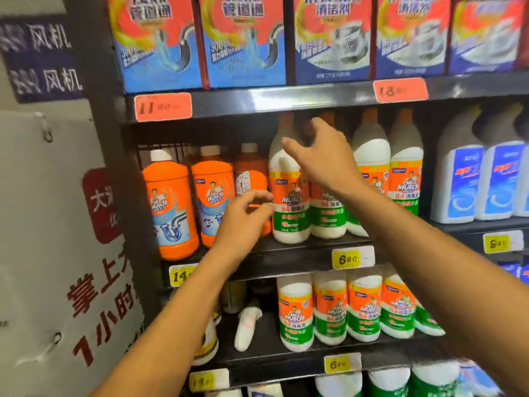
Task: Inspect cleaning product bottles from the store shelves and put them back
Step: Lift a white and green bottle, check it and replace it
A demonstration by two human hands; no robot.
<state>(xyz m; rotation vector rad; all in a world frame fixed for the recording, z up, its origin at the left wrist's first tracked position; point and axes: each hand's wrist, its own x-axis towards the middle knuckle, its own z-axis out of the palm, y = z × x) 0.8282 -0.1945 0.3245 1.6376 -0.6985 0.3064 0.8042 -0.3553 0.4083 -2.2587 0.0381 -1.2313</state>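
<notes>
My left hand (244, 217) hovers in front of the lower part of an orange bottle (250, 174) that stands on the middle shelf with its back label facing out. Its fingers are loosely curled and I see nothing held in them. Two more orange Mr Muscle bottles (169, 202) stand to the left. My right hand (322, 156) is raised with relaxed, spread fingers in front of the necks of the white 84 disinfectant bottles (289, 202), covering the second one; it grips nothing.
Boxed drain cleaners (243, 38) fill the top shelf. White and blue bottles (463, 181) stand at the right. More 84 bottles (332, 308) line the lower shelf, beside a white bottle lying on its side (246, 328). A signboard (57, 224) is at the left.
</notes>
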